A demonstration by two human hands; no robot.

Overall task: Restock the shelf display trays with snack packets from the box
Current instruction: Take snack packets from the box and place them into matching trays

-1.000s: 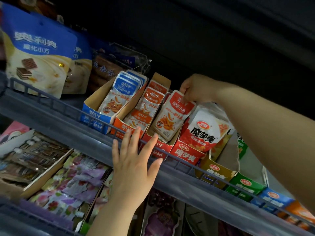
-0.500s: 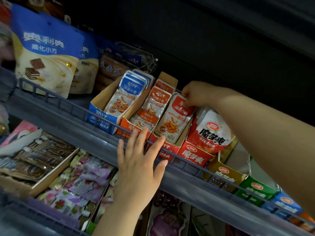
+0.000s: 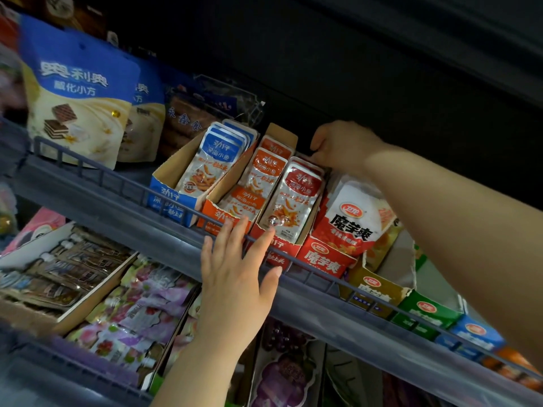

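blue packets (image 3: pixel 219 154), orange packets (image 3: pixel 266 171), red packets (image 3: pixel 296 195)

Bare forearms (image 3: pixel 455 218) — left hand (image 3: pixel 235 286), right hand (image 3: pixel 343 145) — short plain nails (image 3: pixel 276 270)

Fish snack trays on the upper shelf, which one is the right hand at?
The red tray, rightmost of the three: the right hand grips its red packets. The blue tray and orange tray stand left of it.

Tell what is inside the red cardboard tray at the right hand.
Red-and-white snack packets stand stacked in the red cardboard tray; the right hand pinches their tops. Those behind the front one are covered.
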